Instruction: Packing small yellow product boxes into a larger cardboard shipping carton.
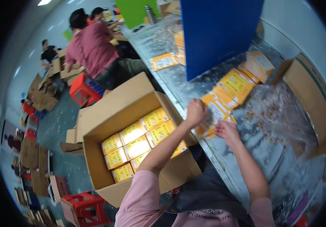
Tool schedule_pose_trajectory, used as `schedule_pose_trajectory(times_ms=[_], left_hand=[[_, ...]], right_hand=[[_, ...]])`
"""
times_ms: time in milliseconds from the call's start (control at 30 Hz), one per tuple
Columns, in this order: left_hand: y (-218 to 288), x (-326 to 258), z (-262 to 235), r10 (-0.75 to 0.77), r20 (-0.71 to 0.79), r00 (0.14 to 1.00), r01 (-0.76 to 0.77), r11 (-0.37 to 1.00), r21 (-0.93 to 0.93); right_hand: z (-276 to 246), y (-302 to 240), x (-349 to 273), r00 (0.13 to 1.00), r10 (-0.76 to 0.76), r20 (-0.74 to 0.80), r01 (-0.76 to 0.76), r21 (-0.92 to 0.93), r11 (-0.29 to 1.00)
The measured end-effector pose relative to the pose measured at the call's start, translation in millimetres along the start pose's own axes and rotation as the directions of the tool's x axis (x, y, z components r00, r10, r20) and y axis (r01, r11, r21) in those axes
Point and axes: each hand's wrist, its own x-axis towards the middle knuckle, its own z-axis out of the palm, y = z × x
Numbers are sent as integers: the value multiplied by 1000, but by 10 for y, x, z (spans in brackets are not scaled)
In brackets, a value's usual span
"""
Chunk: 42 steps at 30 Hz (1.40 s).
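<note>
On the table in front of me lies a yellow carton (216, 112) with a pale printed panel; it looks partly flattened. My left hand (196, 113) is closed at its left edge, fingers curled in, and the wrist hides part of the grip. At the carton's near right corner my right hand (227, 132) is open, its fingers stretched toward the flap and palm turned inward. Beyond it, more yellow cartons (235, 84) overlap in a row. To my left stands an open brown cardboard box (114, 109), holding yellow cartons (137, 146) packed in rows.
A blue upright panel (219, 36) stands on the table (261, 147) behind the cartons. Crumpled clear plastic (280, 113) with small brown bits lies at right, beside another open box (310, 94). Red stools (85, 208) and people at work (91, 49) are on the left.
</note>
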Motion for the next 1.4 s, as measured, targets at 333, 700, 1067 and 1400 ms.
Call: schedule_pose_trajectory(times_ms=[333,700,1067,1400], left_hand=[[379,-216,-117,11,-104,995,15,969,245],[784,-273,-525,-147,-100,984,135,984,-119],[1886,-1665,1,-80,214,974,196,771,-606],[2305,-2154,392,-1,291,957,161,835,-527]], right_hand=[[42,182,84,995,-101,17,98,121,988],[-278,201,-34,961,-263,-86,260,-42,965],[-912,126,-1735,853,-477,-212,464,-110,879],[-1538,485,-2303,880,-405,-247,422,17,907]])
